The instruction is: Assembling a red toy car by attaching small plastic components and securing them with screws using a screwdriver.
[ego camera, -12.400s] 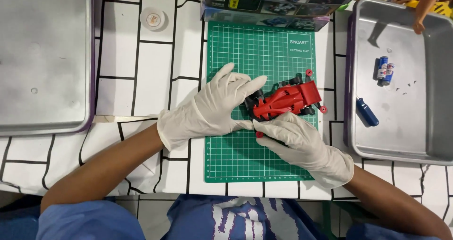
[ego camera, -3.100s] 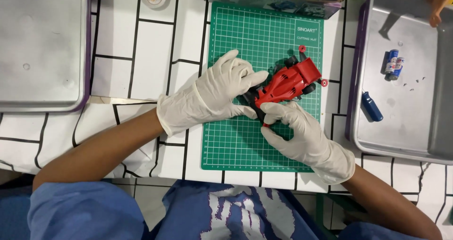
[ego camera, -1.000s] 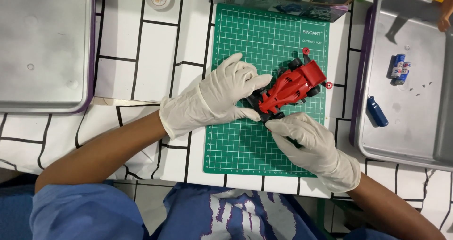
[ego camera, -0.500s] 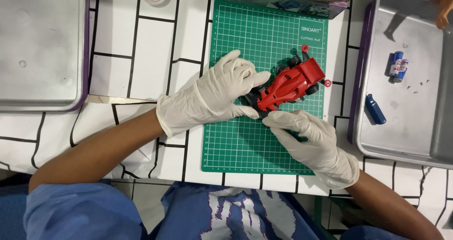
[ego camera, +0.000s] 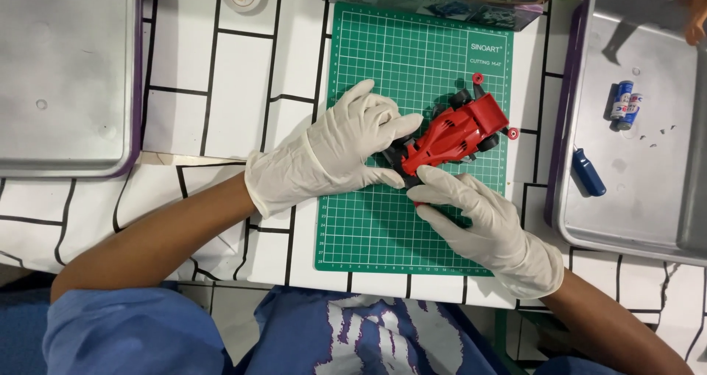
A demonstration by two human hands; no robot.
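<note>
Centrally, red toy racing car (ego camera: 455,133) on green cutting mat (ego camera: 383,220); gloved left hand (ego camera: 346,148) grips its nose from 9 o'clock, gloved right hand (ego camera: 479,216) pinches it from 6. Right metal tray (ego camera: 641,220), 3 o'clock: batteries (ego camera: 624,104), blue screwdriver (ego camera: 588,172). Left metal tray (ego camera: 66,73), 10 o'clock.

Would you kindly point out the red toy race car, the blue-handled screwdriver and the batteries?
red toy race car (ego camera: 449,135), head view, on its red body shell.
blue-handled screwdriver (ego camera: 589,173), head view, on its handle.
batteries (ego camera: 624,104), head view, mid-length of the pair.
</note>
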